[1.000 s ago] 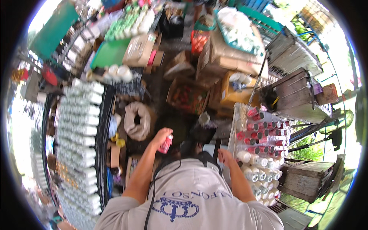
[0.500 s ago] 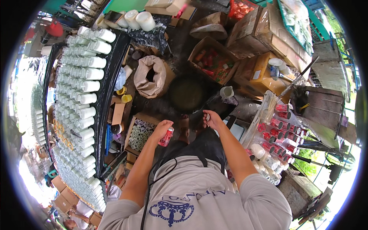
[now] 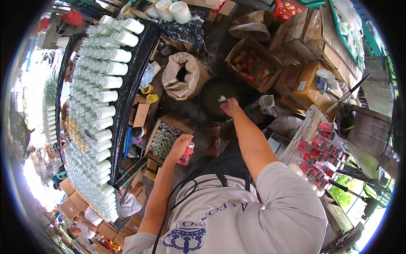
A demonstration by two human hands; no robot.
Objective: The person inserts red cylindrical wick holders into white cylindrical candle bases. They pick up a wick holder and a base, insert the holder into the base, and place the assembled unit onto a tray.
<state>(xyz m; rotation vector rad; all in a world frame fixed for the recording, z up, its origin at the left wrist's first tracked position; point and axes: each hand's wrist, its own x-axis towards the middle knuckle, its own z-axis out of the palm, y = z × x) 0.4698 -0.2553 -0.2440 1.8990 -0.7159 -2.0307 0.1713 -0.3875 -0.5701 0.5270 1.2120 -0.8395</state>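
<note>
My left hand [image 3: 179,147] is closed around a small red-printed cylindrical jar [image 3: 186,153], held upright in front of my body on the left. Reaching forward, my right hand [image 3: 229,107] is over the near side of a wide dark basin [image 3: 206,111] on the ground. At its fingertips is a small white piece [image 3: 222,99], too small to name. The basin seems to hold murky liquid. Below my left hand, an open carton [image 3: 153,144] holds several small cylinders with pale tops.
Rows of white-filled glasses [image 3: 111,83] stand on a long black-edged table at left. Beyond the basin are an open sack [image 3: 181,77] and a carton of red and orange pieces [image 3: 249,84]. A pale pitcher [image 3: 266,102] stands to its right. Red cylinders [image 3: 318,143] crowd a surface at right.
My right hand has gone from in front of my body forward over the basin, with the white piece at its fingertips. My left hand still holds the jar. The whole view has shifted slightly.
</note>
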